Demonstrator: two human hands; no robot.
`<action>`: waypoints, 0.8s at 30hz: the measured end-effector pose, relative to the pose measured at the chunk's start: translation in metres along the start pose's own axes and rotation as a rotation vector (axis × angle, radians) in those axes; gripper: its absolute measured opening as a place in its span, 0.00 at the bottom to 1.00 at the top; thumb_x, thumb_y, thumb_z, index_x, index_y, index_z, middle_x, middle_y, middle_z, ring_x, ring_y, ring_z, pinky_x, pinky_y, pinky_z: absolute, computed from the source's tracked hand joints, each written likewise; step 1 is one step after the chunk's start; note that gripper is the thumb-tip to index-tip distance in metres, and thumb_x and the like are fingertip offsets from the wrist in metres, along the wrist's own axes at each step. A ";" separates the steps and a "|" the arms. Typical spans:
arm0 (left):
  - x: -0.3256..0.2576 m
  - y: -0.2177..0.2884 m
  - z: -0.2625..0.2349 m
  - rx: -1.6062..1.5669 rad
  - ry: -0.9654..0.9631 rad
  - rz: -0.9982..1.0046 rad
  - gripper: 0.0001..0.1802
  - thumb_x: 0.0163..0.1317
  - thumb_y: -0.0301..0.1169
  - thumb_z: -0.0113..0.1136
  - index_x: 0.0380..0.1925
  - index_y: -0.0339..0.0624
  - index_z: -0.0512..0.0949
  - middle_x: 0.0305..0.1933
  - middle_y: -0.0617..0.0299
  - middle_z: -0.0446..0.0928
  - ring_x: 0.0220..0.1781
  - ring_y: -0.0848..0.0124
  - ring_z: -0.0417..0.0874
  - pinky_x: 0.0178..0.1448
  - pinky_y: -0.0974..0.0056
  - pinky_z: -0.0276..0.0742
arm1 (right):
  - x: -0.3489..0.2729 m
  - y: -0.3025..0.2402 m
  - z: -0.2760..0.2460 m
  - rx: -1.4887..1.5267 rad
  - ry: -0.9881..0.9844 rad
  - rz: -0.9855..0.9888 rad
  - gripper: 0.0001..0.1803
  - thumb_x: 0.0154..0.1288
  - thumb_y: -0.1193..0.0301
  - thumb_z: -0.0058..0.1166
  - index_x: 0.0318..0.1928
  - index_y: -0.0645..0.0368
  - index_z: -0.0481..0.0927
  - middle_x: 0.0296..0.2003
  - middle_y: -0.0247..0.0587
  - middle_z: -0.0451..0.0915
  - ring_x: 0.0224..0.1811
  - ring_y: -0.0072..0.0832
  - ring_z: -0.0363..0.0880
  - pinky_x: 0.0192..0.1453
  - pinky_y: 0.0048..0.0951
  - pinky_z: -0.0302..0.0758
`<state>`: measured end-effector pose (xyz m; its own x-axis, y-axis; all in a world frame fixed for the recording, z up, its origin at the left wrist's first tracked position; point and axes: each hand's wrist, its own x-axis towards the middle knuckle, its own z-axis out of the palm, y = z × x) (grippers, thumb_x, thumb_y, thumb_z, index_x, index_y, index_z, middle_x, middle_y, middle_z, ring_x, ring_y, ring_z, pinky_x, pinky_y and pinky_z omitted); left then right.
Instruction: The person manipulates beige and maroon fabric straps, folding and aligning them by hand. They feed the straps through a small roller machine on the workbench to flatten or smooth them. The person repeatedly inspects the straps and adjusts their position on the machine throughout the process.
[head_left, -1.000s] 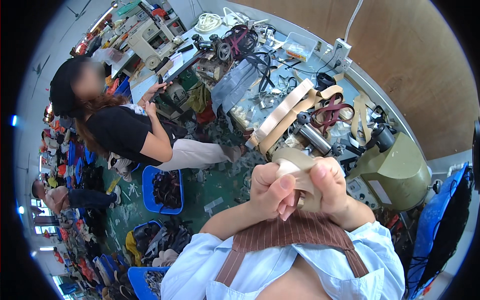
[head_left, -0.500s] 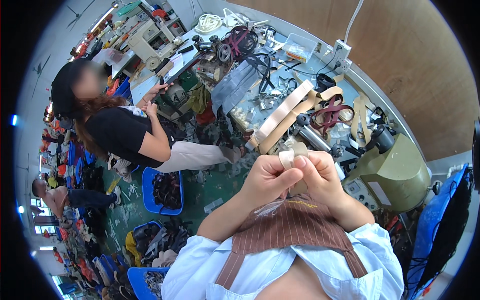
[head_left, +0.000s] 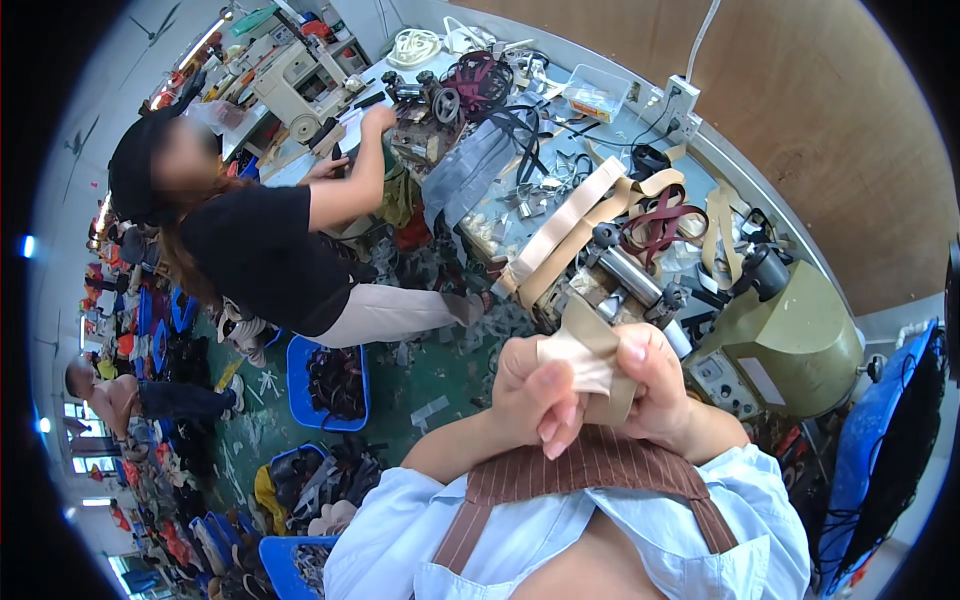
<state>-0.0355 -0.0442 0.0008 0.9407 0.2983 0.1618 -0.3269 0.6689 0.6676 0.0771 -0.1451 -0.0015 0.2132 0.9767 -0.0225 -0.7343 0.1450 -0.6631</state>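
Strip (head_left: 588, 362), tan with a paler, silky-looking face, is being held up just past the far edge of the brown pinstriped apron (head_left: 575, 480). Neither hand is really nearer tbh: it's gripped by both, so it sits right between them. The pale face is pinched at its left by the left hand (head_left: 528, 388), and the right side is clamped under the thumb of the right hand (head_left: 658, 375). The pale part is stretched left to right across the gap, while the tan part runs roughly far to near, its near end leaning a bit right.

As for what's hidden: the back of it, plus several fingers, tucked behind the thumbs and the folds. Whether it's one folded length or two layers can't be made out, so the true long axis is anyone's guess. On the far side, the mechanism around the shiny metal cylinder (head_left: 630, 276) is partly blocked by the hands.
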 end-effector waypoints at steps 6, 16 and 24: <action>0.010 -0.011 -0.027 -0.439 0.030 -0.103 0.25 0.67 0.42 0.45 0.10 0.45 0.66 0.05 0.70 0.61 0.02 0.80 0.61 0.03 0.74 0.54 | 0.007 0.006 -0.002 0.270 0.101 0.109 0.18 0.65 0.57 0.47 0.22 0.52 0.66 0.13 0.22 0.57 0.11 0.10 0.51 0.12 0.15 0.47; 0.015 -0.001 -0.017 0.093 0.137 0.041 0.23 0.68 0.38 0.45 0.13 0.41 0.69 0.07 0.67 0.64 0.06 0.78 0.64 0.08 0.74 0.60 | 0.026 -0.013 -0.010 -0.396 -0.315 -0.063 0.22 0.72 0.60 0.36 0.38 0.68 0.73 0.28 0.45 0.78 0.33 0.29 0.81 0.38 0.27 0.77; 0.023 0.014 -0.004 0.632 0.237 -0.092 0.19 0.64 0.36 0.54 0.18 0.35 0.75 0.13 0.68 0.70 0.12 0.84 0.70 0.16 0.78 0.67 | 0.025 -0.020 -0.020 -0.637 -0.249 -0.097 0.23 0.73 0.60 0.32 0.32 0.68 0.72 0.29 0.44 0.78 0.31 0.28 0.80 0.35 0.26 0.76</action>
<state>-0.0185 -0.0251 0.0104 0.8932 0.4485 -0.0315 -0.0628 0.1938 0.9790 0.1100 -0.1269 -0.0033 0.0483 0.9823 0.1812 -0.1814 0.1870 -0.9655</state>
